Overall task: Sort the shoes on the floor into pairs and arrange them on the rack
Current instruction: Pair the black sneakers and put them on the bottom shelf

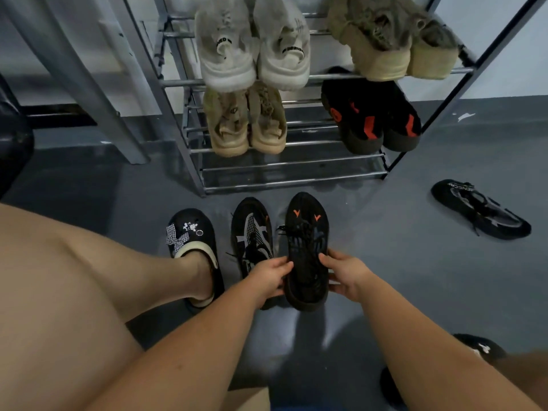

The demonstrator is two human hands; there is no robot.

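Black sneaker with orange marks (307,250): we hold it just in front of the rack (292,179), long axis running away from us, toe toward the rack, heel toward us, top side up. Our left hand (271,277) grips its left side near the heel, fingers curled over the upper; our right hand (345,275) grips the right side likewise, fingers (326,258) bent onto the laces.

Black sneaker with white pattern (252,235): on the floor just left of the held one, parallel to it, toe toward the rack.

Black sneaker (480,209): on the floor, well apart to the right, lying at a slant.

Rack contents: white pair (252,46) and olive pair (391,40) above; tan pair (244,120) and black-and-red pair (370,114) below.

Black clog with bow (192,241): on our left foot.
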